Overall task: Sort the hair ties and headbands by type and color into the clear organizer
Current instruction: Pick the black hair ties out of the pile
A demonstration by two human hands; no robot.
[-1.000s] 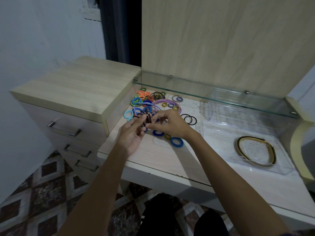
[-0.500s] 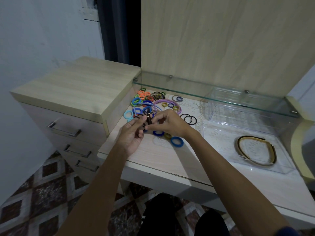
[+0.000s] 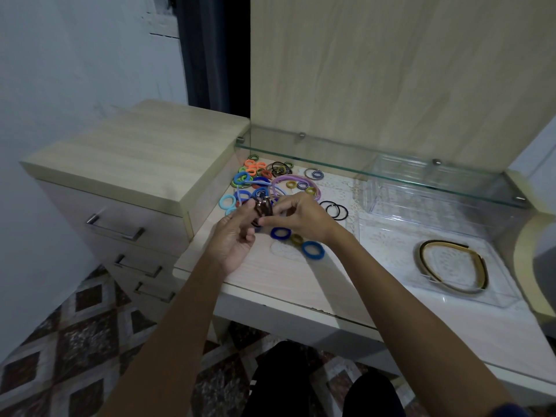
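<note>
while my left hand (image 3: 233, 239) and right hand (image 3: 296, 216) pinch a bundle of dark ties (image 3: 263, 207) between them above the counter (image 3: 288, 278), i see loose ties (image 3: 261, 176) just beyond, and the organizer (image 3: 499, 299), holding a gold headband (image 3: 452, 270), well right of them.

Light: dim, cool, from above.
Shadows: soft, beneath arms on tabletop (image 3: 301, 275).
Edges: wide-angle bending.
Focus: slightly soft.
</note>
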